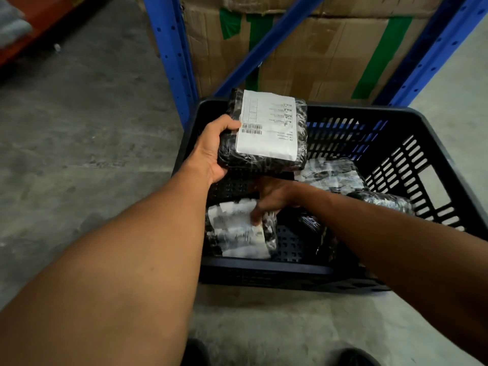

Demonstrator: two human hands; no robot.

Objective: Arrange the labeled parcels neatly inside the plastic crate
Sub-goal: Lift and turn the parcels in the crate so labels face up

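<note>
Above the crate's (264, 270) far-left corner, the left hand (214, 149) grips a label-up parcel (264, 130), long axis front-to-back, while right-hand fingers (257, 215) press another parcel (237, 231).

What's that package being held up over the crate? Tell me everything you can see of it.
The raised parcel is a soft, bulky bundle wrapped in glossy black plastic, with a white shipping label bearing barcodes and small print facing up. The left hand grips its left edge, holding it roughly level above the back-left corner of the dark plastic crate, clear of the parcels below.
</note>
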